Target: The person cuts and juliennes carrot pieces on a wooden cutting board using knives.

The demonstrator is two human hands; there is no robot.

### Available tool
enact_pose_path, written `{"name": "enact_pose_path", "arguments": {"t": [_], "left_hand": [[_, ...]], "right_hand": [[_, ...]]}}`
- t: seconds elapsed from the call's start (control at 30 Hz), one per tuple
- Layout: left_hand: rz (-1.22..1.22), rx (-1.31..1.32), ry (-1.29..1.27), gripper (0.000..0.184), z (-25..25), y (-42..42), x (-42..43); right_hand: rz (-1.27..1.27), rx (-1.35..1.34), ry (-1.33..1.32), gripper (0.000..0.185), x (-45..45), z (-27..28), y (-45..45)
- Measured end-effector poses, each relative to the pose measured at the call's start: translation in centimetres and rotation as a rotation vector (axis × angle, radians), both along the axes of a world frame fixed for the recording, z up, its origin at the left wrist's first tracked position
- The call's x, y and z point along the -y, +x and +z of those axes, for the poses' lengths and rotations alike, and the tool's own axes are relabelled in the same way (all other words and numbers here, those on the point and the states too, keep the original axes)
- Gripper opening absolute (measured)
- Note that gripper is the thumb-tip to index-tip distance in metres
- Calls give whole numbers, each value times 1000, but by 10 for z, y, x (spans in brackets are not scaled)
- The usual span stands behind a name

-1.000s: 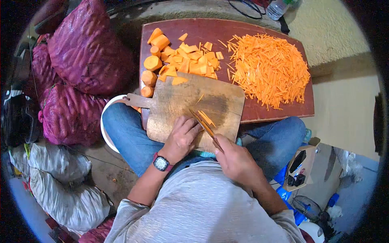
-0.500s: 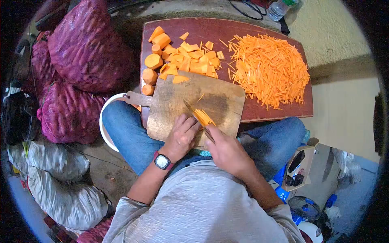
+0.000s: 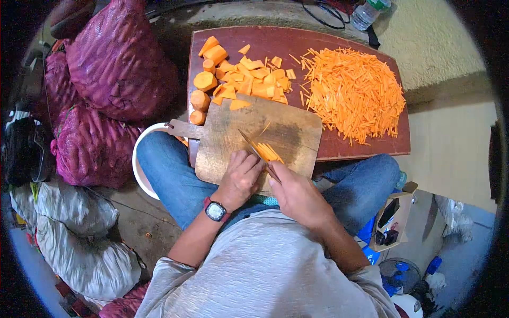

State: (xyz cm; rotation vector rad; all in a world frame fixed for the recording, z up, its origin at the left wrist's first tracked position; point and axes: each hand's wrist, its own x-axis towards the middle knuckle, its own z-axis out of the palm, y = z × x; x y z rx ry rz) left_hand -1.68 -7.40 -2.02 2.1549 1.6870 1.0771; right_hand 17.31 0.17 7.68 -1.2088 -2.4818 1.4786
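Observation:
A wooden cutting board (image 3: 222, 146) with a handle at its left lies over my lap and the table's near edge. My right hand (image 3: 297, 196) grips a knife (image 3: 251, 143), its blade slanting up and left across the board. Beside the blade, my left hand (image 3: 239, 177) is closed with curled fingers pressed down on carrot pieces that are mostly hidden under them. Thin carrot sticks (image 3: 269, 152) lie against the blade's right side. Flat carrot slices (image 3: 260, 77) are heaped beyond the board. A large pile of carrot shreds (image 3: 355, 93) sits at the right.
Thick carrot chunks (image 3: 204, 81) line the left edge of the red table (image 3: 366, 148). A white tub (image 3: 142, 172) stands by my left knee. Purple mesh sacks (image 3: 114, 69) and white sacks (image 3: 87, 254) fill the left. A plastic bottle (image 3: 366, 15) lies at the back.
The view has shifted slightly, so the table and board appear a little lower and farther right. Both hands keep nearly the same pose, the knife still beside the left fingers.

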Motion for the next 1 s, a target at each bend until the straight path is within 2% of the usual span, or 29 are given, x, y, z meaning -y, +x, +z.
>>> {"name": "enact_pose_path", "arguments": {"t": [0.1,0.17,0.27,0.4,0.5,0.67,0.77,1.0], "left_hand": [[7,-17,5,50,0,0,1],[7,-31,-1,49,-2,0,1],[4,-41,14,44,-1,2,0],[5,-42,35,41,3,0,-3],[16,-44,21,42,4,2,1],[11,-82,18,41,4,3,-1],[25,-99,33,39,7,2,-2],[20,-88,36,40,4,3,0]], "right_hand": [[-60,-11,-59,41,15,13,19],[-71,-16,-6,39,22,14,28],[-56,-63,35,37,14,-4,12],[-41,-37,39,36,5,7,4],[-73,-18,-74,35,15,20,16],[-64,-84,53,36,9,-5,4],[-45,-92,66,37,5,-1,4],[-93,29,-61,37,12,10,7]]}}
